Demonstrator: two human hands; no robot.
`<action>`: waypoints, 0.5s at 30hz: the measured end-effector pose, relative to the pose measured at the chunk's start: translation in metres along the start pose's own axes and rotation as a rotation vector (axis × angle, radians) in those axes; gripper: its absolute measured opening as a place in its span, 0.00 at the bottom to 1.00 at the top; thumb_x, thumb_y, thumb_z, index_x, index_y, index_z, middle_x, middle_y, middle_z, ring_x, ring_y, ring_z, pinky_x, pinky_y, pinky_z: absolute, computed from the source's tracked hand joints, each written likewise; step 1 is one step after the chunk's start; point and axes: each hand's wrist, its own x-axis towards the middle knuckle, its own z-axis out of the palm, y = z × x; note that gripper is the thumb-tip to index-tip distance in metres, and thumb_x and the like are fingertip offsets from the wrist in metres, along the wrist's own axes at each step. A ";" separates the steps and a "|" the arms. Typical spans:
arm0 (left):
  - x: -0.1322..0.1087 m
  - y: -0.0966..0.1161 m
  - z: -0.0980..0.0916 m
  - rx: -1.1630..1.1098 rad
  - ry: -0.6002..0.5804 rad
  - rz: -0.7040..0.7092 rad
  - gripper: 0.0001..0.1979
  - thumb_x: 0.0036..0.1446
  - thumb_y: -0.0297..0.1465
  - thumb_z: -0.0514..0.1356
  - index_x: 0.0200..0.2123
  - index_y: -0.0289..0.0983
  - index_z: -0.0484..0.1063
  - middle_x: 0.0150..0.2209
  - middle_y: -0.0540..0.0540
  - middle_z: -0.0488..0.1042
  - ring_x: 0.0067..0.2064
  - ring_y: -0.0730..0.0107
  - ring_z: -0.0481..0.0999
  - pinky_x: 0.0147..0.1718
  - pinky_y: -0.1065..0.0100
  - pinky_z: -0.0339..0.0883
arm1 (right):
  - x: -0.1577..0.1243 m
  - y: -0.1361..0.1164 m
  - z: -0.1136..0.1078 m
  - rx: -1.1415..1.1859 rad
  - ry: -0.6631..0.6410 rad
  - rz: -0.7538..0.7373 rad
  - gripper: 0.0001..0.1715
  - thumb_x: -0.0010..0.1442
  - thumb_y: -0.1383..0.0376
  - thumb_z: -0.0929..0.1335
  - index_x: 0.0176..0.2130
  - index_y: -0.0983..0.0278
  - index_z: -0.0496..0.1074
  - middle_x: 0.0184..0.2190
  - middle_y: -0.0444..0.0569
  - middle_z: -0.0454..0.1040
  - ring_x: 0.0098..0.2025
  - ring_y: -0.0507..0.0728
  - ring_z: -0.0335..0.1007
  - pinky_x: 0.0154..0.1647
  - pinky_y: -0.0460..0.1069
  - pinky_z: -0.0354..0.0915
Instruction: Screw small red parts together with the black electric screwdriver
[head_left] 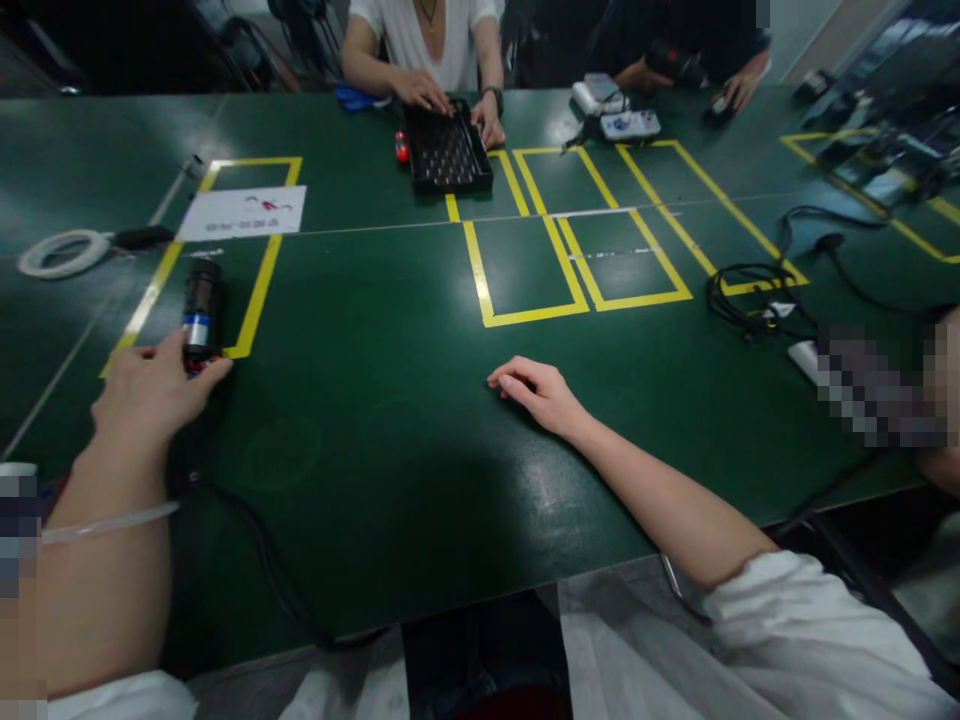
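Observation:
My left hand is at the near end of a black cylinder with a blue and silver band. Its thumb and fingers lie on either side of that end, closed about it. Something small and reddish shows beside the thumb, too hidden to make out. The cylinder sits inside a yellow tape outline on the green table. My right hand rests on the table near the middle, fingers loosely bent and thumb a little apart, holding nothing.
Beyond the cylinder lie a white printed sheet and a white tape roll. Across the table, a person's hands touch a black tray; a small red object is beside it. Coiled black cables lie at the right.

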 end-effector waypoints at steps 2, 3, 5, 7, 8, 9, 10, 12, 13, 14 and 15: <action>0.004 -0.006 0.001 0.072 0.029 -0.054 0.42 0.60 0.58 0.37 0.69 0.38 0.51 0.63 0.31 0.61 0.55 0.43 0.69 0.46 0.52 0.68 | 0.000 0.000 0.000 -0.008 -0.005 0.003 0.14 0.68 0.60 0.64 0.41 0.65 0.76 0.36 0.48 0.77 0.33 0.52 0.71 0.39 0.48 0.65; 0.004 -0.007 0.003 0.102 0.056 -0.069 0.41 0.61 0.57 0.37 0.68 0.39 0.53 0.61 0.31 0.63 0.53 0.45 0.70 0.46 0.54 0.67 | 0.000 -0.001 0.000 -0.012 -0.007 0.005 0.14 0.68 0.60 0.64 0.41 0.65 0.76 0.36 0.48 0.77 0.33 0.52 0.71 0.39 0.48 0.65; 0.002 -0.006 0.005 0.124 0.123 -0.091 0.39 0.62 0.55 0.38 0.65 0.37 0.57 0.57 0.33 0.69 0.50 0.48 0.72 0.44 0.58 0.66 | 0.000 -0.001 0.000 -0.016 -0.009 0.007 0.14 0.68 0.60 0.64 0.41 0.65 0.76 0.36 0.48 0.77 0.33 0.52 0.71 0.38 0.48 0.65; -0.002 -0.001 0.009 0.114 0.183 -0.114 0.36 0.62 0.54 0.40 0.60 0.35 0.61 0.54 0.34 0.72 0.47 0.53 0.73 0.42 0.62 0.65 | 0.000 -0.002 0.000 -0.018 -0.013 0.006 0.15 0.69 0.60 0.64 0.41 0.66 0.77 0.35 0.48 0.77 0.34 0.52 0.71 0.38 0.48 0.64; -0.004 0.001 0.011 0.111 0.202 -0.122 0.34 0.62 0.54 0.41 0.58 0.35 0.62 0.53 0.35 0.72 0.46 0.54 0.73 0.41 0.63 0.64 | 0.001 -0.002 0.000 -0.020 -0.014 0.004 0.15 0.68 0.60 0.64 0.41 0.66 0.77 0.35 0.48 0.77 0.34 0.53 0.71 0.38 0.48 0.64; -0.006 0.004 0.012 0.116 0.217 -0.127 0.32 0.62 0.53 0.42 0.56 0.35 0.63 0.52 0.36 0.73 0.46 0.56 0.72 0.40 0.65 0.63 | 0.001 -0.002 0.000 -0.024 -0.013 0.001 0.15 0.68 0.60 0.64 0.40 0.66 0.77 0.35 0.48 0.77 0.34 0.52 0.71 0.38 0.48 0.64; -0.008 0.006 0.013 0.127 0.223 -0.124 0.31 0.62 0.52 0.43 0.55 0.36 0.64 0.52 0.37 0.73 0.46 0.56 0.72 0.40 0.65 0.62 | 0.001 -0.002 0.000 -0.026 -0.016 0.001 0.15 0.68 0.60 0.64 0.40 0.66 0.77 0.35 0.48 0.77 0.34 0.52 0.71 0.38 0.48 0.64; -0.010 0.008 0.013 0.139 0.227 -0.111 0.29 0.62 0.51 0.45 0.54 0.37 0.64 0.52 0.38 0.72 0.47 0.56 0.71 0.40 0.65 0.61 | 0.001 -0.001 0.001 -0.030 -0.017 0.001 0.14 0.68 0.60 0.64 0.40 0.66 0.77 0.35 0.48 0.77 0.33 0.52 0.71 0.38 0.48 0.64; -0.010 0.009 0.012 0.126 0.225 -0.116 0.28 0.62 0.51 0.46 0.54 0.37 0.64 0.52 0.38 0.72 0.47 0.56 0.70 0.41 0.65 0.61 | 0.001 -0.001 0.001 -0.032 -0.017 0.003 0.14 0.68 0.60 0.64 0.40 0.65 0.77 0.35 0.48 0.77 0.33 0.52 0.71 0.38 0.48 0.64; -0.010 0.009 0.010 0.081 0.202 -0.113 0.28 0.61 0.50 0.47 0.54 0.36 0.64 0.52 0.38 0.71 0.48 0.55 0.69 0.43 0.63 0.61 | 0.001 -0.001 0.001 -0.034 -0.017 0.004 0.14 0.68 0.60 0.64 0.40 0.65 0.77 0.35 0.48 0.77 0.33 0.52 0.71 0.38 0.48 0.63; -0.010 0.008 0.008 0.009 0.172 -0.102 0.27 0.61 0.49 0.48 0.54 0.36 0.64 0.51 0.38 0.71 0.50 0.52 0.68 0.45 0.60 0.61 | 0.001 -0.001 0.001 -0.035 -0.017 0.005 0.14 0.68 0.60 0.64 0.40 0.65 0.77 0.35 0.48 0.77 0.33 0.52 0.71 0.38 0.48 0.63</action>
